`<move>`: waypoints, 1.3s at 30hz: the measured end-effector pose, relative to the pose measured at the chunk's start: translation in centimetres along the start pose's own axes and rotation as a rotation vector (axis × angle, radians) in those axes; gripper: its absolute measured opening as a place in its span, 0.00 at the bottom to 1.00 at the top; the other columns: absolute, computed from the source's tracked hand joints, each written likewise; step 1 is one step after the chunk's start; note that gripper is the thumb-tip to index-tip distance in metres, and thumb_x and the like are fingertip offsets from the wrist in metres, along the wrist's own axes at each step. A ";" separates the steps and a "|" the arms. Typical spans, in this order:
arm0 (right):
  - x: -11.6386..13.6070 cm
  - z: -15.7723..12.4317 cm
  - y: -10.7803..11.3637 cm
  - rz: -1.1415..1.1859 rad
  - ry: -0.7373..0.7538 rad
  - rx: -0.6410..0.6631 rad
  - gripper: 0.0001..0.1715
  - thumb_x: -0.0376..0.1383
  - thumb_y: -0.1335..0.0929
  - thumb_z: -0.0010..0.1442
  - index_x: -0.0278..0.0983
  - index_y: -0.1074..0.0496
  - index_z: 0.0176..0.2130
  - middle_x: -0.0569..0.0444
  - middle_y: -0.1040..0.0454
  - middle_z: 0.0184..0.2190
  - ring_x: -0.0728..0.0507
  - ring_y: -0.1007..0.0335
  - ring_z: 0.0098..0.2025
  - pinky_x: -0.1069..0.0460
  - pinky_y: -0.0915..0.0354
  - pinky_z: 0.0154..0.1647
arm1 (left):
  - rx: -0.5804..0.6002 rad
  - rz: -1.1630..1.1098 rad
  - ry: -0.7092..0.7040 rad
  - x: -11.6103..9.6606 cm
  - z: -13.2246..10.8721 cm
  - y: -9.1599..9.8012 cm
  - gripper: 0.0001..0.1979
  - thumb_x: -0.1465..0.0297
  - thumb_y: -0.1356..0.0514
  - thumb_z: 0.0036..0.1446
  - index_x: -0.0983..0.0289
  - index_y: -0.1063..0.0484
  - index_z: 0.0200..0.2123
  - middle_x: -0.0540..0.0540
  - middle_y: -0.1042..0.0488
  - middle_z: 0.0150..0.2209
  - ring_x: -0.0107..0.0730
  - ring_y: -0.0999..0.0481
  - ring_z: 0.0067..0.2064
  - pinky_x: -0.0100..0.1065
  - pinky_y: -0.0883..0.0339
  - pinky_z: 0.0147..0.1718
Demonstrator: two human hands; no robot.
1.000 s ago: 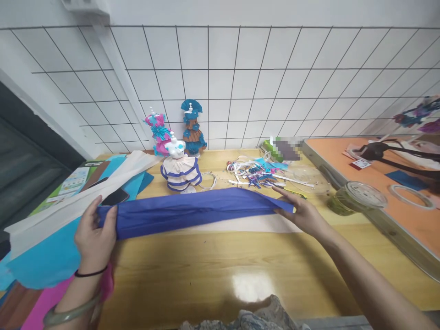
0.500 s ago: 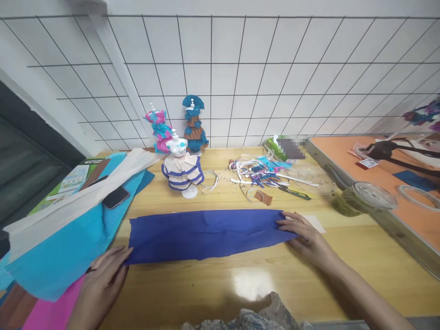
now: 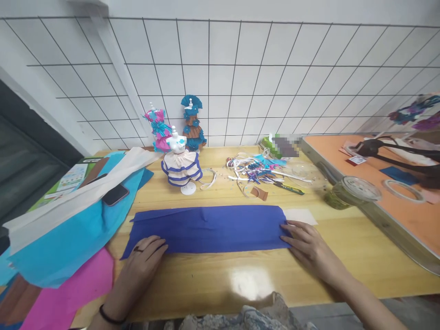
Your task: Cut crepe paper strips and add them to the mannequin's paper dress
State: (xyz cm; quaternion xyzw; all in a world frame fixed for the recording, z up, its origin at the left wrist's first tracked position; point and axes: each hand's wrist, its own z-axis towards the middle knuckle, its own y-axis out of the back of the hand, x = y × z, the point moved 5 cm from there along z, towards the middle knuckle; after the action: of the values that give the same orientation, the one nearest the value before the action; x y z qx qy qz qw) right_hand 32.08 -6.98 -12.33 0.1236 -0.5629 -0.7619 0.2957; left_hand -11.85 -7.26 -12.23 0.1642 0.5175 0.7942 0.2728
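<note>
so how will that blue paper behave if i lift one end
Probably floppy: the blue paper lies thin and softly creased on the table. Likely very light and apt to slide; the left hand and right hand rest flat on its ends.

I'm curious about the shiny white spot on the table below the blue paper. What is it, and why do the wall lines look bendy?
Head view: the spot is glare on the glossy table; the wall lines bend from wide-lens distortion.
</note>
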 end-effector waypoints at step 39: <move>9.0 3.9 -1.3 0.026 -0.002 0.004 0.11 0.35 0.36 0.61 0.36 0.29 0.44 0.47 0.26 0.41 0.40 0.36 0.44 0.43 0.40 0.43 | 0.139 -0.297 0.159 -0.4 1.8 -0.2 0.12 0.64 0.46 0.58 0.59 0.25 0.30 0.54 0.26 0.36 0.35 0.27 0.39 0.33 0.34 0.38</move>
State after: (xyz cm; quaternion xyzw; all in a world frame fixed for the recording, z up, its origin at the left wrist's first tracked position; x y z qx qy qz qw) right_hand 22.52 -8.97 -10.99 0.1160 -0.5662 -0.7571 0.3046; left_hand -10.51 -6.07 -11.67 0.0410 0.6099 0.7178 0.3333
